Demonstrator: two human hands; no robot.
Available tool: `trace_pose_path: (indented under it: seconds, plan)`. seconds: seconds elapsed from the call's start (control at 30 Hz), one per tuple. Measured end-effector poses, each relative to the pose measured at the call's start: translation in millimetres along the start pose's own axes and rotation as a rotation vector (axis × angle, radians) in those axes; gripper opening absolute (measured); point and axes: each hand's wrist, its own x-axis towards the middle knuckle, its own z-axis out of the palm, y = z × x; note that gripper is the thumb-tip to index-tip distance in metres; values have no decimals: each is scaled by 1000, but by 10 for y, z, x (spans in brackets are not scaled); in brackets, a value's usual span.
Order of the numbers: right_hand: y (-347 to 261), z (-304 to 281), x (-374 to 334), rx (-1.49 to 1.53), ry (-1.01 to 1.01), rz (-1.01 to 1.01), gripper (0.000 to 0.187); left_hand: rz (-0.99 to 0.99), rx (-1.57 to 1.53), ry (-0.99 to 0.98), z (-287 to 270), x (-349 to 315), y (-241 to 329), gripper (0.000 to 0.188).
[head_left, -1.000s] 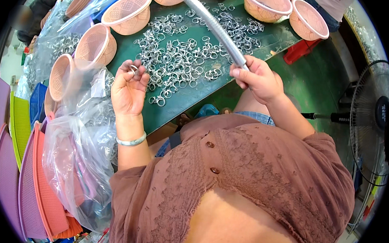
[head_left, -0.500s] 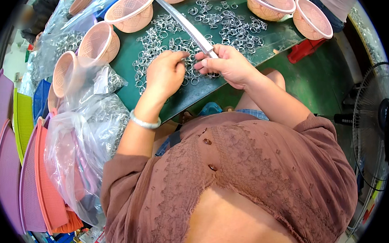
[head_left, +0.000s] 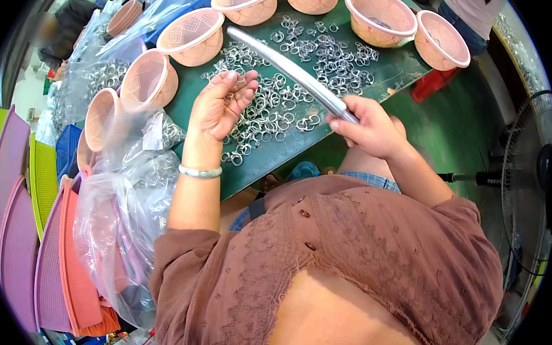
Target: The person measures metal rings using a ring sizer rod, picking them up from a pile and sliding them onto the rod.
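Rod (head_left: 303, 79), clasped in the right hand (head_left: 371, 127), points to ten o'clock; the left hand (head_left: 220, 104), palm-down earlier, has turned palm-up, half-curled, its hold hard to tell. Loose rings (head_left: 272, 98) lie toward twelve on the desk (head_left: 261, 157).

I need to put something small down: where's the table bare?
Bare green table shows in a narrow strip between the rings and the near edge, and between the left hand and pink baskets farther left. Rings crowd the middle.
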Motion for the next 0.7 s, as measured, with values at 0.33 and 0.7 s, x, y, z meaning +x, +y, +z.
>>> trace_pose_path:
  seconds: [0.33, 0.7]
  plan:
    - [111, 11, -212, -553, 161, -354, 13, 141, 8, -166, -47, -77, -52, 24]
    - [153, 270, -46, -1020, 450, -760, 15, 37, 100, -228, 156, -342, -488, 33]
